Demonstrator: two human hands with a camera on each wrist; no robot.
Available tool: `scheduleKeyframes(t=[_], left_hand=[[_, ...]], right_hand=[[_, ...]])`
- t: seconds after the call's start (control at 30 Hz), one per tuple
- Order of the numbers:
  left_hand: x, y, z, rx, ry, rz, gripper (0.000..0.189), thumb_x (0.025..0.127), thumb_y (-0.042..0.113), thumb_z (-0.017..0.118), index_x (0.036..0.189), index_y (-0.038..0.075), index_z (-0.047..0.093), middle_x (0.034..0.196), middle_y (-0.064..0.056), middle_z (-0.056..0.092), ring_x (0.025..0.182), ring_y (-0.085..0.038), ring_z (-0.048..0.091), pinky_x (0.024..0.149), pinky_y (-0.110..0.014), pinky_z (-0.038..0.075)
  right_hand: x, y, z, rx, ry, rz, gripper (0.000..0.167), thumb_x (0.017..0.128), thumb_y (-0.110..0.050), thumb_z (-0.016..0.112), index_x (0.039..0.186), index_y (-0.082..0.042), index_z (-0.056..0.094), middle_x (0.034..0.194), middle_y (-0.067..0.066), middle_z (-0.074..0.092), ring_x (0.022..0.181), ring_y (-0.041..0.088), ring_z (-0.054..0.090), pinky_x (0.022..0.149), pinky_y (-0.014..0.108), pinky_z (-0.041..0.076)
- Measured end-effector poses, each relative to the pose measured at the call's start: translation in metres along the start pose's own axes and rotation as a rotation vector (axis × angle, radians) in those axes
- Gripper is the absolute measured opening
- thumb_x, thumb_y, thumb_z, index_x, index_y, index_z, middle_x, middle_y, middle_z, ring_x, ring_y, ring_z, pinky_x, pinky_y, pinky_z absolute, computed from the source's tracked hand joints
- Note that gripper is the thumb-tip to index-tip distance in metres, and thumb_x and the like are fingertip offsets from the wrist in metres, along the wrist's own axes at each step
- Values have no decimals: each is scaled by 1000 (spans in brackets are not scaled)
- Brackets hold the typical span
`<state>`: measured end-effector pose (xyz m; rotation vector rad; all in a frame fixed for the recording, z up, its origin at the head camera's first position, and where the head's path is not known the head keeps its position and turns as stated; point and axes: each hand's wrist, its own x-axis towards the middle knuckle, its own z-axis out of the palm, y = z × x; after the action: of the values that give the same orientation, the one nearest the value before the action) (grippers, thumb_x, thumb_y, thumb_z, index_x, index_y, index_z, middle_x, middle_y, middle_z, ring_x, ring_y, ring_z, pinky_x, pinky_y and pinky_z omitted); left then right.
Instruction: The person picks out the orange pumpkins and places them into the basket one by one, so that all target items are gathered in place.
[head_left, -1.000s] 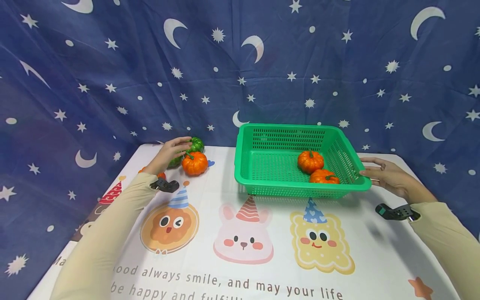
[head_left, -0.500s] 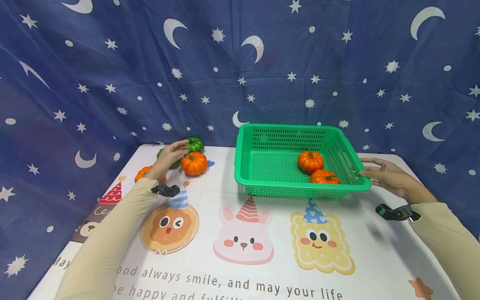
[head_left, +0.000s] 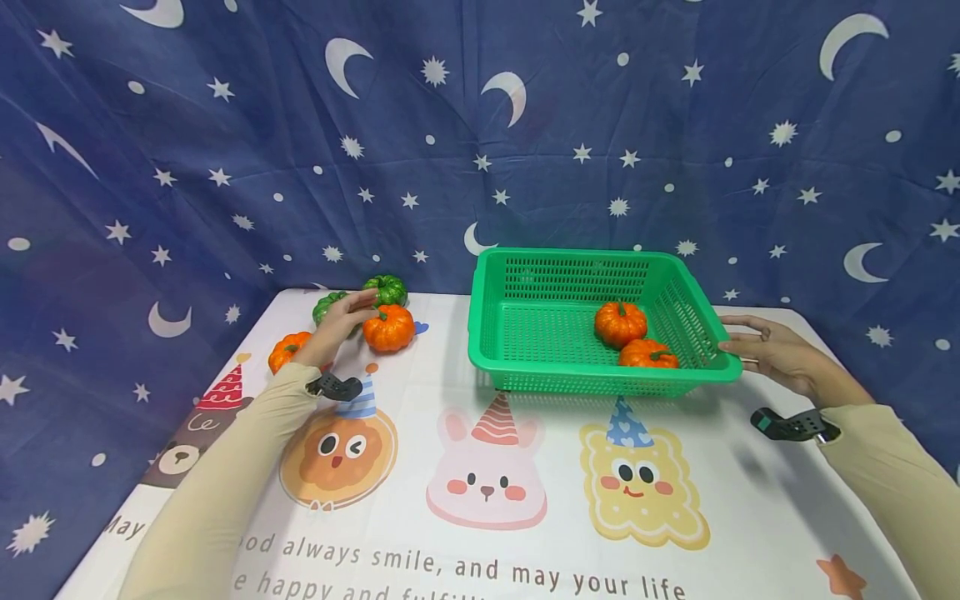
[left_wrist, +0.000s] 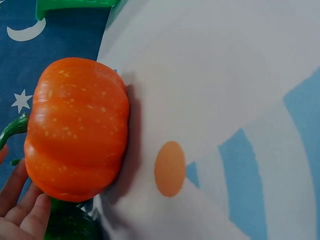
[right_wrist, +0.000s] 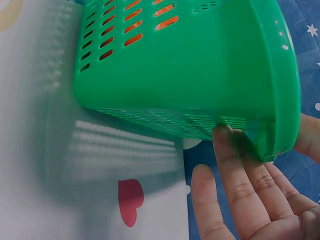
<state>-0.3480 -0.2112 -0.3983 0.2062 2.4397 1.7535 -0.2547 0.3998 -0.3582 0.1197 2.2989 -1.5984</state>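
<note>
My left hand [head_left: 337, 327] hovers beside an orange toy pumpkin [head_left: 389, 328] with a green stem, fingers spread and loosely bent. In the left wrist view its fingers [left_wrist: 36, 216] lie close against the pumpkin's lower side; whether they touch is unclear. Two green pumpkins [head_left: 387, 291] sit behind, and another orange pumpkin [head_left: 287, 351] is partly hidden by the left wrist. My right hand [head_left: 780, 354] holds the right end of a green plastic basket [head_left: 555, 368], thumb on the rim and fingers under it outside. Inside the basket are two orange pumpkins [head_left: 621, 324].
A white tablecloth [head_left: 420, 467] with printed cartoon figures and lettering covers the table. Directly behind the basket and pumpkins hangs a blue curtain [head_left: 420, 125] with moons and stars, also closing off the left side.
My left hand has drawn slightly back toward me and down, from near the green pumpkins to beside the front orange one. More of the green pumpkins shows. The right hand and basket stay put.
</note>
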Motion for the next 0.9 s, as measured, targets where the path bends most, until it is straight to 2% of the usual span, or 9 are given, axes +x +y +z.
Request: scheduleKeyframes(t=[0.23,0.37,0.4,0.47,0.6,0.77,0.83,0.9], left_hand=[[-3,-5,2,-11,-9,-29,57,95,12,51,147,3,28,152,-18,30,140,-33,28,119,-46,20],[-4,-7,4,5,-5,-24,58,95,11,51,147,3,28,152,-20,28,141,-34,26,119,-46,20],[-6,-4,5,13,-7,-26,58,95,10,51,147,1,27,152,-21,26,141,-35,25,119,-46,19],[-6,-5,5,31,-10,-22,60,94,10,52,147,0,26,153,-22,25,142,-37,23,119,-47,19],[-6,-7,6,46,-13,-45,62,93,11,54,148,2,25,153,-22,23,143,-36,21,119,-48,19],[-4,-15,7,42,-2,-43,62,93,10,54,148,2,27,152,-23,24,142,-36,23,118,-47,21],[-3,-16,7,55,-1,-44,61,93,9,53,147,2,27,152,-24,25,141,-37,24,118,-48,22],[-3,-17,7,68,-1,-49,61,92,8,53,147,1,28,152,-24,25,141,-37,24,117,-49,22]], right_hand=[[-1,0,2,4,3,-2,40,90,-16,63,116,-31,37,88,-24,64,84,-4,64,76,18,55],[-2,0,3,2,1,-4,42,90,-16,63,120,-30,36,89,-25,64,84,-4,63,76,17,54],[-3,0,3,4,0,-5,42,90,-16,63,120,-30,36,89,-25,64,84,-5,63,76,17,54],[-4,-1,4,5,-5,-8,47,90,-16,62,127,-25,34,89,-25,64,84,-5,63,76,17,54],[-2,1,3,-8,-3,-8,48,91,-15,61,129,-23,33,89,-25,64,84,-4,63,75,17,54],[-4,-2,6,8,-14,-17,57,91,-14,61,137,-14,29,88,-24,64,83,-4,64,75,18,55],[-11,-10,10,23,-22,-19,50,91,-13,61,132,-18,33,87,-24,64,82,-4,64,74,17,55],[-12,-12,10,28,-32,-15,40,92,-11,58,123,-27,39,87,-24,64,82,-4,64,74,16,54]])
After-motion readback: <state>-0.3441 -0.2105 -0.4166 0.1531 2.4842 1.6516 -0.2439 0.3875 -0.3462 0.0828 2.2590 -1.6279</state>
